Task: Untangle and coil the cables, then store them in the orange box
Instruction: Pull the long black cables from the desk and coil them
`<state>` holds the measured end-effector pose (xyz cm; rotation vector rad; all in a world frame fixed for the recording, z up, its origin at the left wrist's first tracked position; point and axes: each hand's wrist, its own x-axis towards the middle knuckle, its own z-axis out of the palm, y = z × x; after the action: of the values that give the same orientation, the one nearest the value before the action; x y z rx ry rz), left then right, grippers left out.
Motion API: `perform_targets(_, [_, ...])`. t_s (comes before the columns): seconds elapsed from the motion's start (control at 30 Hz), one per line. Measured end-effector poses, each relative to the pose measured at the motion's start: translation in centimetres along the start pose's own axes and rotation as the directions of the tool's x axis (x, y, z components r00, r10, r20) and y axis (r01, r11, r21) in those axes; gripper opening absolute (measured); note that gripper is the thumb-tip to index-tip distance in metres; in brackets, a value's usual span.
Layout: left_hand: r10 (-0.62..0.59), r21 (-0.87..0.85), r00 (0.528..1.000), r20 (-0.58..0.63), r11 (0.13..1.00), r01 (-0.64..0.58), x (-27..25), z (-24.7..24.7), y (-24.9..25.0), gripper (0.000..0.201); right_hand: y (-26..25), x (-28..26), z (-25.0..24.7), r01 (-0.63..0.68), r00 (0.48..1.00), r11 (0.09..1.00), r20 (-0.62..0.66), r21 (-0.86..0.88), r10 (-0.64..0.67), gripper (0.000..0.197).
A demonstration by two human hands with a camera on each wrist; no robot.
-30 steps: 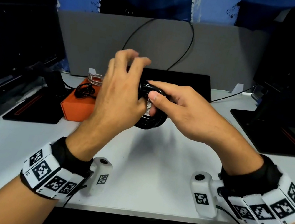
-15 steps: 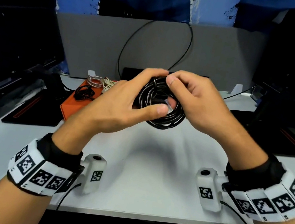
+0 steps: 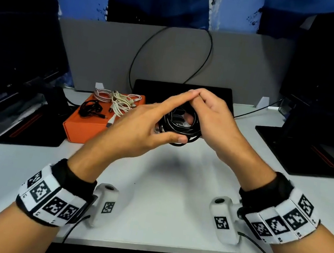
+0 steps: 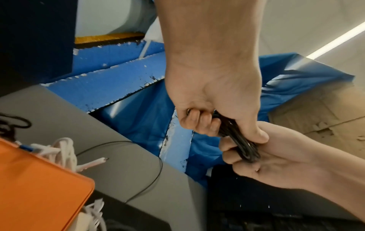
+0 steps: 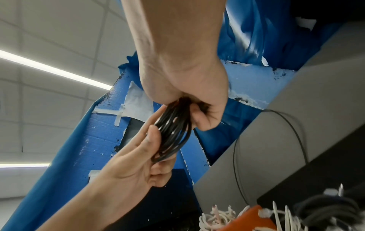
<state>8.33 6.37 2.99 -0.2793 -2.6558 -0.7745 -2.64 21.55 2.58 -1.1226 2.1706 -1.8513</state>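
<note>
Both hands are raised together above the white desk (image 3: 172,193), meeting around one black cable coil (image 3: 180,126).

Left hand (image 3: 139,130): thumb hooked under the coil's lower edge, forefinger stretched up along its far side to touch the right hand's fingertip at the coil's 12 o'clock. In the left wrist view the remaining fingers (image 4: 199,121) are curled round the bundled strands. Firm hold.

Right hand (image 3: 213,121): fingers folded over the coil from its 3 o'clock side, strands running through the closed palm; the right wrist view shows the loops (image 5: 173,132) leaving the fist and passing into the other hand's pinch.

The coil is held clear of the desk, loops roughly gathered, a few strands loose at 6 o'clock.

Orange box (image 3: 86,126) sits on the desk at the coil's 9 o'clock, near but apart. On its top:
- small black cable bundle (image 3: 91,109), at 9 o'clock on the box top
- tangle of white cables (image 3: 121,103), at 12 to 3 o'clock, one plug hanging over the near edge
- a braided pale cable (image 3: 103,94) at the far edge

A thin black cord (image 3: 173,45) loops up the grey partition (image 3: 98,53) behind
</note>
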Motion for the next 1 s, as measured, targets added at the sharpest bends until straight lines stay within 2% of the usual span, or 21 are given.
perform_targets(0.1, [0.025, -0.057, 0.994, 0.109, 0.998, -0.019, -0.3, -0.6, 0.2, 0.098, -0.3, 0.5, -0.7, 0.003, 0.999, 1.000, 0.041, -0.005, -0.003, 0.030])
perform_targets(0.17, [0.065, -0.068, 0.988, 0.137, 0.996, -0.056, -0.5, -0.8, 0.7, 0.094, -0.7, 0.6, -1.3, -0.029, 0.995, 0.998, 0.100, 0.049, 0.024, 0.033])
perform_targets(0.27, [0.129, -0.123, 0.989, 0.076, 0.985, -0.119, -0.5, -0.9, 1.2, 0.073, -0.8, 0.4, -1.9, -0.044, 0.990, 0.996, 0.140, 0.074, 0.034, 0.037])
perform_targets(0.33, [0.134, -0.157, 0.991, 0.012, 0.979, -0.131, -0.4, -0.9, 1.1, 0.047, -0.8, 0.2, -1.4, -0.029, 0.994, 0.995, 0.106, 0.097, 0.019, 0.039])
perform_targets(0.4, [0.104, -0.157, 0.994, -0.012, 0.982, -0.105, -0.2, -0.8, 0.5, 0.028, -0.6, 0.1, -0.5, -0.017, 0.998, 0.994, 0.060, 0.105, 0.010, 0.036])
perform_targets(0.47, [0.064, -0.166, 0.998, 0.003, 0.984, -0.063, -0.1, -0.7, -0.1, 0.022, 0.0, 0.1, 0.4, -0.023, 0.999, 0.994, 0.038, 0.103, 0.019, 0.037])
perform_targets(0.57, [0.004, -0.201, 0.993, 0.114, 0.979, 0.020, -0.1, -1.1, -0.5, 0.027, 0.8, 0.3, 0.6, -0.050, 0.998, 0.997, 0.039, 0.055, 0.048, 0.041])
perform_targets(0.63, [0.029, -0.086, 0.990, 0.140, 0.996, -0.017, -0.1, -1.0, -0.5, 0.032, 1.0, 0.4, 0.3, -0.035, 0.999, 0.999, 0.039, 0.003, 0.035, 0.040])
perform_targets(0.7, [0.065, 0.054, 0.991, 0.120, 0.996, -0.072, -0.2, -0.9, -0.2, 0.026, 0.8, 0.4, -0.1, -0.018, 0.999, 1.000, 0.042, -0.025, 0.019, 0.040])
perform_targets(0.8, [0.034, 0.167, 0.996, 0.088, 0.985, -0.048, -0.1, -1.0, 0.3, 0.022, 0.6, 0.2, 0.1, 0.007, 1.000, 0.996, 0.016, -0.089, -0.005, 0.039])
perform_targets(0.93, [-0.035, 0.201, 0.999, 0.039, 0.979, 0.026, -0.1, -0.7, 0.0, 0.037, 0.2, -0.2, 0.5, 0.067, 0.994, 0.949, -0.057, -0.308, -0.089, 0.031])
perform_targets(1.0, [-0.031, 0.157, 1.000, -0.004, 0.987, 0.031, -0.1, -0.4, 0.1, 0.040, -0.3, -0.5, 0.3, 0.085, 0.988, 0.935, -0.094, -0.343, -0.125, 0.030])
